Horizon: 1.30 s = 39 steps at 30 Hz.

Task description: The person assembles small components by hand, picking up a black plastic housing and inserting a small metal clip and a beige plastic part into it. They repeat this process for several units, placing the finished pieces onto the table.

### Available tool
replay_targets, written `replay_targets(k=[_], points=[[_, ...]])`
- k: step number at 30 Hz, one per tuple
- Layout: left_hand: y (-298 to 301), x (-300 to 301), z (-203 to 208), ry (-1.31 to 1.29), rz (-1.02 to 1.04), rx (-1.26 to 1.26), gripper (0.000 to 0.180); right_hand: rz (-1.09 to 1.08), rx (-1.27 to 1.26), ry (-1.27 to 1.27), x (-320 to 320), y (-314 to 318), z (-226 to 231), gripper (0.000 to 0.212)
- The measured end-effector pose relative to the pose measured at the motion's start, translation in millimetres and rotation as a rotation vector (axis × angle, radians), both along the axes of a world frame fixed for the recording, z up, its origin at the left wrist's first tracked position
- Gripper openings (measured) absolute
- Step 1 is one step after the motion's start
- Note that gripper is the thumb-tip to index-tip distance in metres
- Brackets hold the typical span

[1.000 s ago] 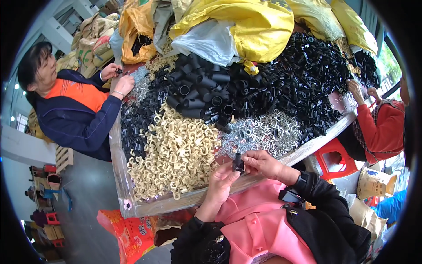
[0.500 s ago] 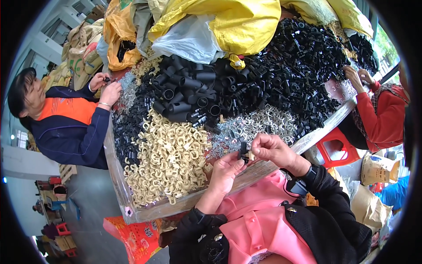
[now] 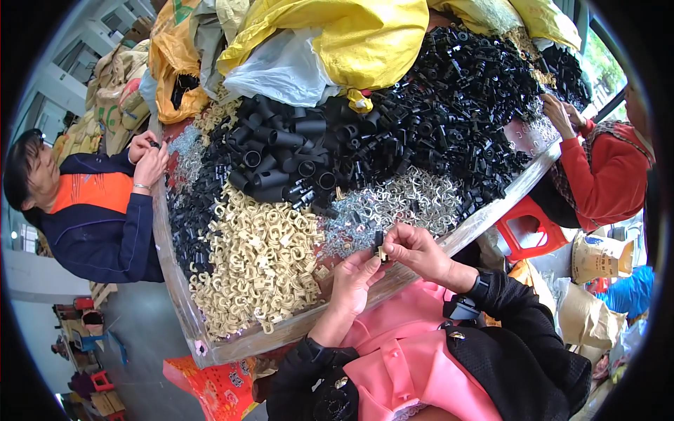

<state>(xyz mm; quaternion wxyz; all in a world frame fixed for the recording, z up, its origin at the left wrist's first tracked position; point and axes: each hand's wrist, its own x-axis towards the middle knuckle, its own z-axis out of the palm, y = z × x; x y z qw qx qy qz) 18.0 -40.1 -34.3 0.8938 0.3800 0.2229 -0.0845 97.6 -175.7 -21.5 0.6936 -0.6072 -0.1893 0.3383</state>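
Observation:
Over the table's near edge, my left hand (image 3: 356, 279) pinches a small black plastic part (image 3: 379, 239) between thumb and fingertips. Against it sits a small beige piece (image 3: 382, 254), which the fingers partly hide. My right hand (image 3: 418, 257) is closed at the same part, thumb and index finger pressed on its right side. Just beyond the hands lies a heap of silver metal clips (image 3: 421, 200), with small shiny screw-like pieces (image 3: 344, 228) to its left. A big pile of beige plastic clips (image 3: 256, 259) is left of my left hand.
Large black tubes (image 3: 284, 140) and heaped black plastic parts (image 3: 456, 98) cover the table's middle and far right. A wooden rim (image 3: 281, 335) edges the table. Yellow sacks (image 3: 372, 42) stand behind. Co-workers' hands (image 3: 149, 161) work at left and right; a red stool (image 3: 526, 228) stands at right.
My right hand has come down and closed onto the part in my left hand; before, it was raised slightly off it. The whole view has shifted a little.

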Motion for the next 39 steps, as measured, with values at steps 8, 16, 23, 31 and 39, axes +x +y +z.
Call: replay_targets(k=[8,16,23,31,39], points=[[2,12,4,0.004,-0.042,0.038,0.024,-0.049,-0.113,-0.114,17,-11,4,0.01],[24,21,6,-0.058,-0.015,0.015,0.021,-0.079,-0.879,-1.359,62,-41,-26,0.016],[29,20,6,-0.077,0.025,0.035,0.019,-0.127,-0.902,-1.306,65,-28,-17,0.012],[27,14,6,-0.076,0.037,0.028,0.019,-0.105,-0.846,-1.375,68,-40,-39,0.013],[25,15,8,-0.059,0.034,0.027,0.02,-0.157,-0.415,-0.706,72,-33,-12,0.01]])
